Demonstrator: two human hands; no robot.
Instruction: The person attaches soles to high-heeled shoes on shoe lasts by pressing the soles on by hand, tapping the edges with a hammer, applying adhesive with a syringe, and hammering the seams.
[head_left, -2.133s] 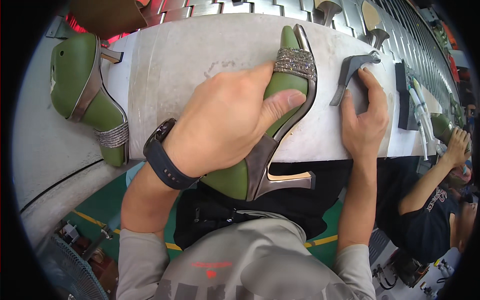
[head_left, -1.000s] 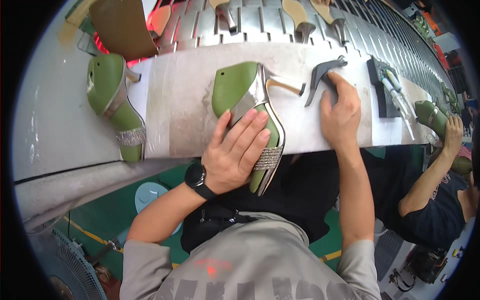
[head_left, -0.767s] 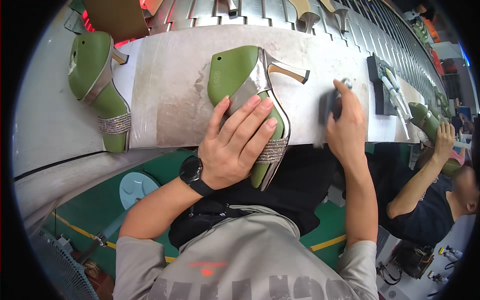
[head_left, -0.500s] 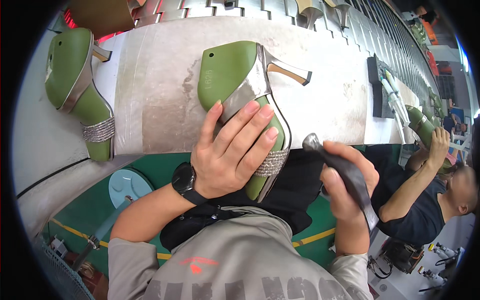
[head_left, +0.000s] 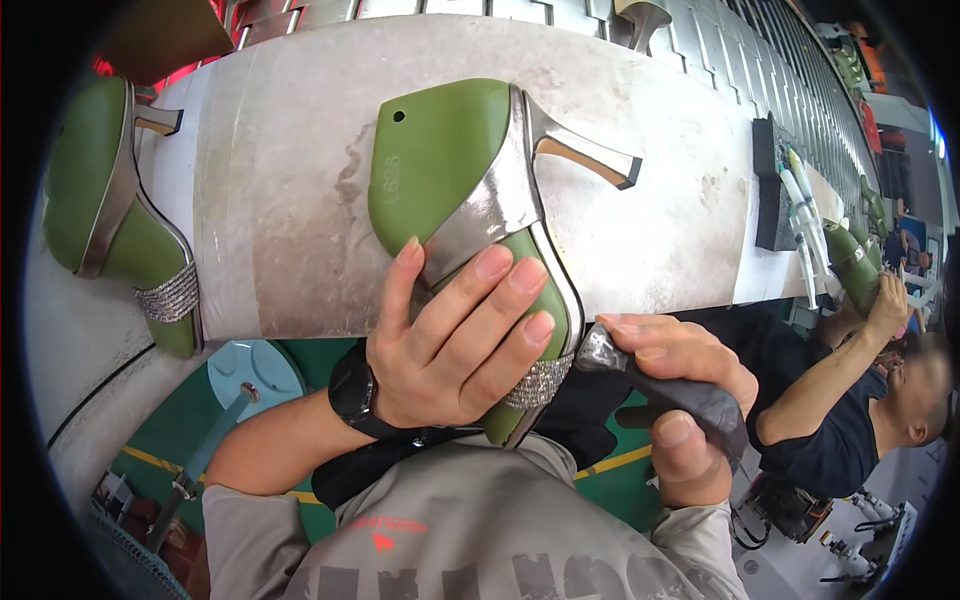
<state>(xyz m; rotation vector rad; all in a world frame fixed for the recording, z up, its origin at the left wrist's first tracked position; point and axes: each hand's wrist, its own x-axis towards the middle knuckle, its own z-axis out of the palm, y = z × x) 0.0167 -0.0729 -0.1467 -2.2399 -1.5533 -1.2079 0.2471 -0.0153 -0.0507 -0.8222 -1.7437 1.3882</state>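
Note:
A silver high-heeled sandal [head_left: 478, 225] sits on a green last [head_left: 440, 150], lying on its side across the near edge of the worktable. A glittering band crosses its toe end, which points at me. My left hand [head_left: 465, 345] holds it from above, fingers laid over the last and the strap, thumb hidden. In my right hand [head_left: 690, 375] is a dark metal shoemaker's hammer [head_left: 690, 395], gripped around its head. Its rounded face is close beside the sandal's sole edge near the glittering band; whether they touch I cannot tell.
A second sandal on a green last [head_left: 110, 215] lies at the left. Syringe-like tubes [head_left: 800, 215] lean by a black block [head_left: 772, 185] on the right. Beyond the worktable [head_left: 290, 200] runs a metal slat conveyor [head_left: 500, 10]. A co-worker [head_left: 840, 420] handles another green last on the right.
My right hand has brought the hammer leftward and lower, turning its face toward the sandal. My left hand and the sandal's toe end have shifted slightly toward me.

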